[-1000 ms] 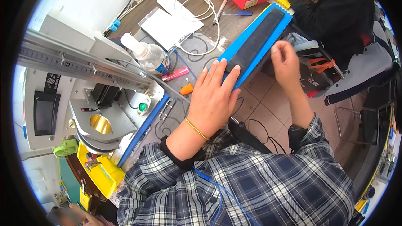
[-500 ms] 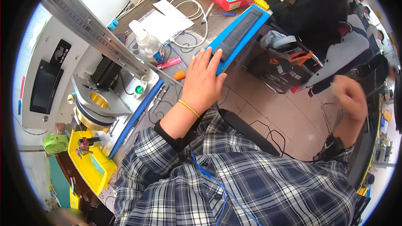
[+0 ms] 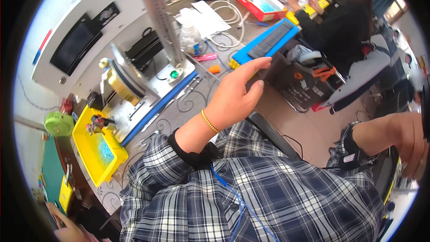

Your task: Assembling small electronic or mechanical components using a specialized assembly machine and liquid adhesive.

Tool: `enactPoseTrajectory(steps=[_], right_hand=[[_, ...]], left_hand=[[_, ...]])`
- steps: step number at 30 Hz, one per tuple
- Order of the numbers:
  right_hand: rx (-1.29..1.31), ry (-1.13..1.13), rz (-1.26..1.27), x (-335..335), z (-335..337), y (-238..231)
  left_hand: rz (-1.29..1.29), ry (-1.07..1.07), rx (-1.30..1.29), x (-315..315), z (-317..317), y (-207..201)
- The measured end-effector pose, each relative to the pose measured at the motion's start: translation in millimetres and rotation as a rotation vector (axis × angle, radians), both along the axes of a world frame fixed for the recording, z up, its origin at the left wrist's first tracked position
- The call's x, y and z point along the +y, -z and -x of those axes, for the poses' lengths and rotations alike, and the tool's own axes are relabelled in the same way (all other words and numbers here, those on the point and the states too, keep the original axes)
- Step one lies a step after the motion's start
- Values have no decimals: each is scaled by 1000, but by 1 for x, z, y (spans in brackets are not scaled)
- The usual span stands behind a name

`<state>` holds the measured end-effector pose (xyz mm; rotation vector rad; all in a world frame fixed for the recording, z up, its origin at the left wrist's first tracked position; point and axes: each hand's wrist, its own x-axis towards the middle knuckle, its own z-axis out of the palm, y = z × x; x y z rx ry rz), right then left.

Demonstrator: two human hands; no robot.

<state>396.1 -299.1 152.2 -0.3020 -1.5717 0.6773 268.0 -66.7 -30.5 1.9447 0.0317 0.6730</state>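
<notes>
My left hand point(image 3: 233, 94) hovers over the front edge of the table, fingers stretched forward and thumb apart, with nothing in it. Just beyond its fingertips lies a blue tray point(image 3: 244, 56) holding a long dark grey block point(image 3: 271, 40); a gap shows between hand and tray. At the far right rim, my right hand point(image 3: 408, 145) is raised, with its fingers bent downward and partly blurred and cut off. Whether it holds anything cannot be made out. An orange piece point(image 3: 214, 69) and a pink tube point(image 3: 206, 57) lie on the table left of the tray.
At left stands a machine with a screen point(image 3: 76, 45) and metal column point(image 3: 159, 13). A yellow bin point(image 3: 85, 150) with blue bits is beside it. Behind are a clear bottle point(image 3: 190, 40), white cable and red box point(image 3: 268, 16). A co-worker point(image 3: 349, 22) sits at far right near a dark bag point(image 3: 300, 87).
My left hand has come off the tray and its block and moved slightly right and nearer. My right hand has swung outward to the right rim. The view has shifted.
</notes>
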Motion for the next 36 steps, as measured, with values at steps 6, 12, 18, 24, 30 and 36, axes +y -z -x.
enactPoseTrajectory(steps=[6, 12, 18, 24, 30, 36], right_hand=[[-511, 900, 240, 126, 34, 43], [-97, 593, 601, 238, 10, 84], [64, 355, 765, 288, 9, 99], [83, 367, 730, 303, 6, 97], [19, 432, 605, 308, 14, 71], [-2, 448, 552, 309, 14, 76]], left_hand=[[749, 199, -209, 11, 41, -47], [797, -110, -224, 47, 42, -66], [936, -366, -182, 83, 37, -59], [987, -415, -210, 87, 33, -53], [932, -412, -233, 80, 37, -56], [925, -436, -242, 76, 38, -44]])
